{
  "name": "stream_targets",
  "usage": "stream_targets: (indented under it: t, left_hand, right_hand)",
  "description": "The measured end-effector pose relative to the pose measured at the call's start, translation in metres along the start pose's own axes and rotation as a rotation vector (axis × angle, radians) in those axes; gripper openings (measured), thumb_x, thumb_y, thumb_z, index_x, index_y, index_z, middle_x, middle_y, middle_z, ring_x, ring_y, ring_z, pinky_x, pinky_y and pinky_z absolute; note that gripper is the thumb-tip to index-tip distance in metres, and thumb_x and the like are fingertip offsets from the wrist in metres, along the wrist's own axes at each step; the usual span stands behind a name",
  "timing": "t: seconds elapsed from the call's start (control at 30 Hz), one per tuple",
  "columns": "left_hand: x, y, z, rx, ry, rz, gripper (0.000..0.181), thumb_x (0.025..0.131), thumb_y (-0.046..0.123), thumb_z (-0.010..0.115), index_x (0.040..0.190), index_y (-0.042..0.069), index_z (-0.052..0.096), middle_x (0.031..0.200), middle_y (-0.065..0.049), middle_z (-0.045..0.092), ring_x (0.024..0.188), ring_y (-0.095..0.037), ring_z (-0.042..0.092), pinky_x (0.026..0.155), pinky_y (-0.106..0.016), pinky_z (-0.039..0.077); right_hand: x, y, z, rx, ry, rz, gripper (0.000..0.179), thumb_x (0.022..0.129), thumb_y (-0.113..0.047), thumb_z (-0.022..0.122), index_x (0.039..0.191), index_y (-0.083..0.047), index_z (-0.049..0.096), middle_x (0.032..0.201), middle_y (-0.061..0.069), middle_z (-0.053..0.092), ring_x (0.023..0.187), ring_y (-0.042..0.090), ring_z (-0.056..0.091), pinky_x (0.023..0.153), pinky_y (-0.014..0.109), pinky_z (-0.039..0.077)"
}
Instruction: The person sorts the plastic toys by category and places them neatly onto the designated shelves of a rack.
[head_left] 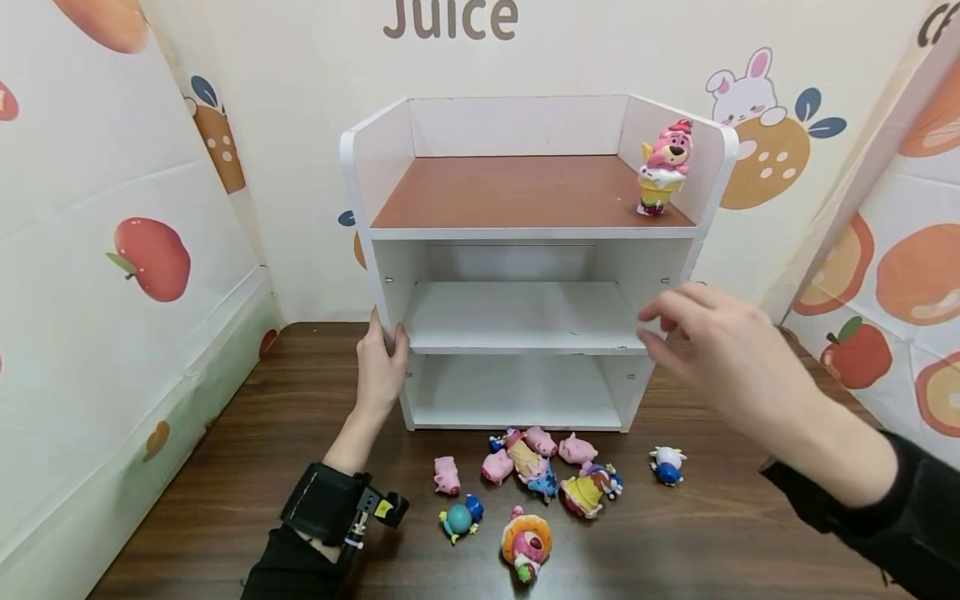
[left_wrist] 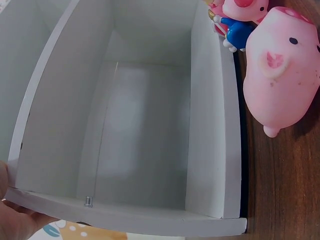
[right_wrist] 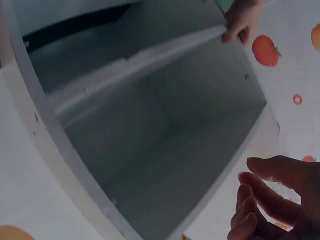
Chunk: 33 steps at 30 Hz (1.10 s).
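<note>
A small white shelf unit (head_left: 525, 350) with a brown top board stands against the back wall. My left hand (head_left: 380, 371) grips the front edge of its left side panel, thumb on the inner side, at the middle shelf's height. In the left wrist view, part of that hand (left_wrist: 17, 222) shows at the panel's edge. My right hand (head_left: 716, 350) hovers before the unit's right side, fingers loosely bent and nothing between them. In the right wrist view its thumb and fingers stand apart. A pink bear figurine in an ice-cream cone (head_left: 663, 167) stands at the top board's right end.
Several toy figurines lie on the dark wooden table (head_left: 300, 400) before the unit: pink pigs (head_left: 577, 450), a bear with an orange ring (head_left: 527, 543), a teal-and-blue figure (head_left: 461, 518). A white-and-blue figure (head_left: 667, 466) lies apart, to the right. Fruit-printed walls enclose both sides.
</note>
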<state>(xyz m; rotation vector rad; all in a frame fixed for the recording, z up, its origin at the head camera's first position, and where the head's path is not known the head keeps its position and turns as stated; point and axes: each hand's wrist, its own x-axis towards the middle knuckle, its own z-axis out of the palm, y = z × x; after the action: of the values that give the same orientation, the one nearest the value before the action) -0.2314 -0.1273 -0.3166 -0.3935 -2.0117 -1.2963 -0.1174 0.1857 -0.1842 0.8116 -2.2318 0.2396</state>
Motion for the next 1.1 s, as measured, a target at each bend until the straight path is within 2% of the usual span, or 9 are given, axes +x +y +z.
stream_targets:
  t: [0.1,0.2,0.33,0.47,0.6,0.67,0.7,0.87,1.1]
  left_hand:
    - [0.000,0.000,0.000,-0.003,-0.009,-0.003,0.039,0.085,-0.005,0.044,0.123,-0.010,0.038,0.110,-0.030,0.052,0.096,-0.039,0.053,0.074,-0.051,0.046]
    - [0.000,-0.001,-0.001,-0.006,-0.013,-0.004,0.039,0.085,-0.005,0.044,0.123,-0.010,0.038,0.110,-0.030,0.052,0.096,-0.039,0.053,0.074,-0.050,0.046]
    - [-0.001,-0.001,0.000,-0.003,-0.015,-0.011,0.039,0.085,-0.004,0.045,0.123,-0.011,0.039,0.109,-0.031,0.053,0.094,-0.039,0.054,0.073,-0.049,0.047]
    - [0.000,-0.002,-0.001,0.001,-0.017,-0.017,0.039,0.085,-0.004,0.045,0.123,-0.010,0.039,0.109,-0.030,0.053,0.093,-0.037,0.054,0.073,-0.049,0.047]
    - [0.000,-0.002,-0.001,-0.003,-0.012,-0.009,0.039,0.085,-0.004,0.045,0.123,-0.011,0.039,0.109,-0.030,0.053,0.093,-0.038,0.054,0.073,-0.050,0.047]
    - [0.000,-0.002,0.000,-0.008,-0.011,-0.009,0.040,0.085,-0.004,0.045,0.123,-0.010,0.039,0.109,-0.030,0.053,0.094,-0.037,0.054,0.074,-0.050,0.046]
    - [0.000,-0.001,0.000,-0.012,-0.011,-0.009,0.040,0.085,-0.004,0.045,0.124,-0.010,0.038,0.110,-0.030,0.053,0.095,-0.038,0.054,0.074,-0.050,0.046]
    - [0.000,-0.002,0.000,-0.024,-0.016,-0.010,0.041,0.085,-0.004,0.044,0.125,-0.010,0.037,0.113,-0.029,0.051,0.099,-0.037,0.052,0.076,-0.051,0.045]
    - [0.000,-0.002,0.000,-0.020,-0.015,-0.015,0.040,0.085,-0.004,0.044,0.124,-0.010,0.038,0.111,-0.029,0.052,0.098,-0.037,0.053,0.076,-0.050,0.045]
  right_hand:
    - [-0.012,-0.004,0.011,0.013,-0.020,-0.010,0.024,0.060,-0.001,0.074,0.080,-0.005,0.061,0.072,0.001,0.056,0.062,0.014,0.054,0.050,0.031,0.046]
    - [-0.026,-0.009,0.022,0.014,-0.014,-0.028,0.016,0.077,-0.020,0.066,0.081,-0.006,0.061,0.074,0.000,0.056,0.065,0.014,0.054,0.051,0.031,0.046]
    - [-0.044,-0.016,0.037,0.021,0.001,-0.053,0.046,0.092,-0.041,0.032,0.080,-0.007,0.061,0.074,-0.001,0.055,0.063,0.011,0.050,0.049,0.028,0.045]
    - [-0.059,-0.023,0.053,0.027,-0.009,-0.061,0.049,0.093,-0.040,0.027,0.078,-0.008,0.061,0.073,-0.003,0.054,0.061,0.010,0.050,0.048,0.027,0.044]
    - [-0.073,-0.029,0.068,0.035,-0.082,-0.034,0.015,0.081,-0.026,0.062,0.078,-0.011,0.061,0.074,-0.005,0.053,0.066,0.010,0.052,0.052,0.027,0.046]
    - [-0.081,-0.031,0.075,0.033,-0.143,-0.013,0.017,0.067,-0.016,0.073,0.079,-0.012,0.060,0.075,-0.006,0.053,0.068,0.010,0.053,0.052,0.026,0.046]
    - [-0.085,-0.032,0.078,0.025,-0.170,-0.003,0.024,0.060,-0.011,0.075,0.080,-0.012,0.060,0.076,-0.006,0.053,0.068,0.010,0.052,0.052,0.025,0.046]
    - [-0.099,-0.036,0.093,0.018,-0.227,0.014,0.026,0.060,-0.011,0.076,0.080,-0.011,0.060,0.075,-0.006,0.052,0.067,0.010,0.052,0.051,0.024,0.045]
    - [-0.110,-0.039,0.108,0.026,-0.328,-0.014,0.033,0.057,-0.016,0.080,0.082,-0.008,0.059,0.075,-0.003,0.052,0.067,0.014,0.050,0.055,0.029,0.044]
